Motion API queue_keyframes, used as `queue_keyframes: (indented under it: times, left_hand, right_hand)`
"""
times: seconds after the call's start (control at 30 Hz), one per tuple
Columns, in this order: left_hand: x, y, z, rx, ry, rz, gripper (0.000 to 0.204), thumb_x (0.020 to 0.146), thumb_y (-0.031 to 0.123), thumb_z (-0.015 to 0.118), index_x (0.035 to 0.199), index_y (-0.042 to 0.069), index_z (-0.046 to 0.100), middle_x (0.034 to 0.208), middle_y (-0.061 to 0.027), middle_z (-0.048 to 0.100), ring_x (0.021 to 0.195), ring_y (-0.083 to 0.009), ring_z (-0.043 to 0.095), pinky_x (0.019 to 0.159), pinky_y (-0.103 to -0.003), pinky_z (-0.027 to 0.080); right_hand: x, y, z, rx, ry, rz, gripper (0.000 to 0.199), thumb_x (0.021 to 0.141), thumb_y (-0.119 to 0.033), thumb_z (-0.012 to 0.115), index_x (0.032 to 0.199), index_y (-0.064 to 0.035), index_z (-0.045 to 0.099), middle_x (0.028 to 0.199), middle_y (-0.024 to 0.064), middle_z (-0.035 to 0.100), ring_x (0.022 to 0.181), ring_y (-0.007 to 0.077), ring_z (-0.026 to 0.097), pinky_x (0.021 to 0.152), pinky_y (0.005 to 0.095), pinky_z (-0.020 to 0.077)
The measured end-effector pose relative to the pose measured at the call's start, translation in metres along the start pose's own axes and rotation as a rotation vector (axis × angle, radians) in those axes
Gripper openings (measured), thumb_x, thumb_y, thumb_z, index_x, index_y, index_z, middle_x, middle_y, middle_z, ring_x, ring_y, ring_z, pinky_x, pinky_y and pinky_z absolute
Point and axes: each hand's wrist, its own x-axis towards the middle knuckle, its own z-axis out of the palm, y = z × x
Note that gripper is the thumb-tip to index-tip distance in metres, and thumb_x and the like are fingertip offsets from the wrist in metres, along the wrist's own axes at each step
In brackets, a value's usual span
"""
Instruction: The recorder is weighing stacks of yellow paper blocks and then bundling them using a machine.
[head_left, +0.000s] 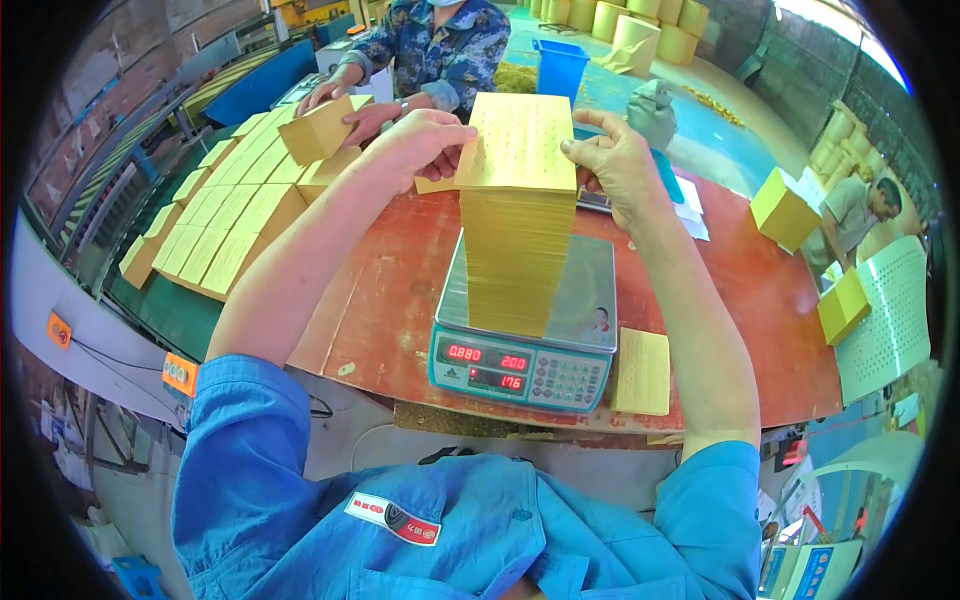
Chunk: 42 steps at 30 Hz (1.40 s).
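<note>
A tall stack of yellow paper sheets (515,240) stands upright on the steel pan of a digital scale (592,290) with red lit figures. Its top sheet is dotted with small marks. At the top left edge of the stack, my left hand (425,148) is closed, with its fingers curled and their tips against the paper. My right hand (618,165) is at the opposite edge, thumb and forefinger against the top sheets and the other fingers bent. A thin, flat yellow paper pile (641,372) lies on the table beside the scale.
The scale stands on a reddish table (740,330). At left, rows of yellow paper blocks (235,205) cover a green surface. Across from me a co-worker (440,50) handles a yellow block (318,130). A blue bin (560,68) stands behind; another person (855,215) is at far right.
</note>
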Motion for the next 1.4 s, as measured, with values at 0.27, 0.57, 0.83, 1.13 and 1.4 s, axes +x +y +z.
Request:
queue_keyframes:
  times: [0.27,0.57,0.83,1.13,1.4]
  left_hand:
    - [0.010,-0.010,0.006,-0.001,-0.058,-0.056,0.023,0.092,0.031,0.064,0.079,0.012,0.061,0.062,0.0005,0.059,0.048,-0.0089,0.055,0.041,-0.022,0.037]
    - [0.001,-0.017,0.017,-0.036,-0.030,-0.017,0.021,0.092,0.029,0.062,0.083,0.010,0.061,0.066,-0.0006,0.061,0.054,-0.0087,0.057,0.044,-0.024,0.041]
    - [-0.028,-0.052,0.012,-0.200,0.180,0.074,0.028,0.097,0.036,0.056,0.088,0.010,0.060,0.066,0.0007,0.058,0.051,-0.0074,0.053,0.046,-0.022,0.039]
    - [-0.120,-0.144,-0.064,-0.315,0.357,-0.125,0.026,0.099,0.034,0.050,0.091,0.010,0.059,0.065,0.0022,0.054,0.055,-0.0072,0.047,0.051,-0.021,0.034]
    - [-0.125,-0.145,-0.082,-0.360,0.294,-0.159,0.031,0.101,0.034,0.048,0.100,0.005,0.060,0.073,0.0000,0.055,0.060,-0.0072,0.046,0.056,-0.020,0.034]
  right_hand:
    - [0.003,0.017,0.000,-0.121,0.052,-0.001,0.045,0.085,-0.008,0.068,0.127,0.0014,0.054,0.081,0.0046,0.065,0.063,0.0075,0.055,0.058,0.0208,0.0427]
    - [-0.005,0.038,0.004,-0.418,0.229,-0.224,0.036,0.082,-0.011,0.069,0.115,0.0005,0.063,0.074,0.0075,0.066,0.069,0.0134,0.063,0.066,0.0295,0.0496]
    - [-0.030,0.051,-0.001,-0.361,0.401,-0.313,0.029,0.088,-0.011,0.065,0.115,0.0000,0.062,0.081,0.0060,0.064,0.069,0.0124,0.058,0.064,0.0289,0.0483]
    - [-0.119,0.100,-0.044,-0.066,0.449,-0.059,0.026,0.094,-0.009,0.057,0.119,-0.0003,0.061,0.100,0.0060,0.066,0.073,0.0096,0.061,0.064,0.0234,0.0468]
    - [-0.115,0.129,-0.039,0.054,0.434,0.045,0.030,0.093,-0.009,0.055,0.121,0.0011,0.061,0.104,0.0092,0.066,0.079,0.0126,0.064,0.069,0.0236,0.0475]
